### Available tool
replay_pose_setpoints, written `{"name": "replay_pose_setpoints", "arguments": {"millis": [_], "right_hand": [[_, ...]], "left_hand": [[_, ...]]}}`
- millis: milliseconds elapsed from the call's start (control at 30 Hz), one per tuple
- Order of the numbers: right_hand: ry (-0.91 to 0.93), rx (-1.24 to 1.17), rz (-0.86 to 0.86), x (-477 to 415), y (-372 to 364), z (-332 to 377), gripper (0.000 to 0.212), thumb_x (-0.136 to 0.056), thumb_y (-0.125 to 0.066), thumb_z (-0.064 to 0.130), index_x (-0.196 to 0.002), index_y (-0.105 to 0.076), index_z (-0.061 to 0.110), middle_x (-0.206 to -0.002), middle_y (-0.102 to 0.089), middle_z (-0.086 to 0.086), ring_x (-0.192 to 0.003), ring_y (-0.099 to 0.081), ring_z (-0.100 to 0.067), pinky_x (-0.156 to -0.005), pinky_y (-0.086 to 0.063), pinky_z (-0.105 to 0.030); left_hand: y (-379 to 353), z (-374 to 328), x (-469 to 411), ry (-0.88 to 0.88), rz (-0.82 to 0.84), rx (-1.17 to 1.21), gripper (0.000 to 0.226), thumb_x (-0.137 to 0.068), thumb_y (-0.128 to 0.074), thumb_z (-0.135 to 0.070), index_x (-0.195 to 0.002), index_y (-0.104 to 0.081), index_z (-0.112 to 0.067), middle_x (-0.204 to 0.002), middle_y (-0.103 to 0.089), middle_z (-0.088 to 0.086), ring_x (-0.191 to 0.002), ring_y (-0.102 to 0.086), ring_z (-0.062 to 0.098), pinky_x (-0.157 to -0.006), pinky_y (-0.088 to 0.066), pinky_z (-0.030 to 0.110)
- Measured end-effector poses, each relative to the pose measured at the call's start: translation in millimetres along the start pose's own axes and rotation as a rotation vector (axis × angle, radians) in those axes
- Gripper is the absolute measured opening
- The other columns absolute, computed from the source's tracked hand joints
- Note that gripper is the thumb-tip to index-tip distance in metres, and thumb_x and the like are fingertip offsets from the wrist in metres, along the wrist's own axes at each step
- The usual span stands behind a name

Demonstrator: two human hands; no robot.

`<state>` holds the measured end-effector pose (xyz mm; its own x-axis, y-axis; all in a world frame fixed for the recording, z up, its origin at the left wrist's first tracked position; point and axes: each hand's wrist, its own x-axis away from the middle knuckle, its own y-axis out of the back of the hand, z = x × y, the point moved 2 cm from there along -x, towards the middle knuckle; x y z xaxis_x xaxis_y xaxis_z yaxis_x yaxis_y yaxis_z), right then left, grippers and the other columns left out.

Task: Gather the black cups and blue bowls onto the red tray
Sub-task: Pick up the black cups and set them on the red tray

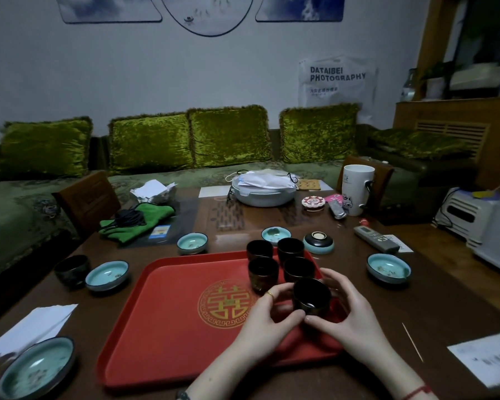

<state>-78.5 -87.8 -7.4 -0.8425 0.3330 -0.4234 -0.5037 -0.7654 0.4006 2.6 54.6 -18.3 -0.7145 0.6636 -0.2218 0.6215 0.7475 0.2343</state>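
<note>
Our left hand [267,314] and right hand [348,316] with fingers closed around a black cup [311,295] on the red tray [168,327], four black cups [280,262] grouped beyond it, blue bowls [106,275] on the wooden table [416,307] around

A red tray [168,319] is marked with a gold emblem [224,304] ringed by a fret border. Glossy black is seen on the cups [263,274]. The bowls [106,275] are glazed pale blue-green inside, with dark rims and faint specks. One upturned bowl [318,242] is shown black above a blue band. The surface [416,298] is dark brown. A green cloth [136,223] and olive velvet cushions [228,137] are seen behind.
</note>
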Motion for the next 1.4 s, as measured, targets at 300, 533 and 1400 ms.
{"name": "replay_pose_setpoints", "arguments": {"millis": [300, 533, 1400], "right_hand": [[-0.043, 0.015, -0.019, 9.6, -2.9, -15.7, 0.072, -0.055, -0.086, 0.02, -0.113, -0.049, 0.043, -0.103, -0.065, 0.024, -0.104, -0.053, 0.012, -0.081, -0.038, 0.001], [-0.045, -0.008, 0.002, 11.1, -3.8, -14.3, 0.074, -0.058, -0.084, 0.015, -0.119, -0.047, 0.034, -0.11, -0.057, 0.022, -0.104, -0.047, 0.021, -0.08, -0.035, 0.005], [0.144, 0.186, -0.015, 0.1, -4.6, 45.0, 0.076, -0.051, -0.078, 0.058, -0.111, -0.032, 0.068, -0.113, -0.033, 0.057, -0.113, -0.03, 0.03, -0.09, -0.027, -0.004]], "left_hand": [[-3.0, 1.8, 0.6, 0.019, 0.018, -0.085, 0.04, -0.081, -0.065, -0.019, -0.116, -0.049, -0.029, -0.112, -0.062, -0.014, -0.102, -0.062, 0.0, -0.086, -0.045, 0.009], [-3.7, 1.9, 0.7, 0.047, 0.023, -0.088, 0.037, -0.081, -0.066, -0.018, -0.113, -0.05, -0.025, -0.108, -0.061, -0.014, -0.104, -0.061, 0.0, -0.09, -0.047, 0.013], [123.1, -27.3, 48.8, -0.074, -0.121, -0.43, 0.047, -0.079, -0.066, -0.031, -0.12, -0.043, -0.038, -0.116, -0.057, -0.019, -0.108, -0.053, -0.009, -0.094, -0.04, 0.008]]}}
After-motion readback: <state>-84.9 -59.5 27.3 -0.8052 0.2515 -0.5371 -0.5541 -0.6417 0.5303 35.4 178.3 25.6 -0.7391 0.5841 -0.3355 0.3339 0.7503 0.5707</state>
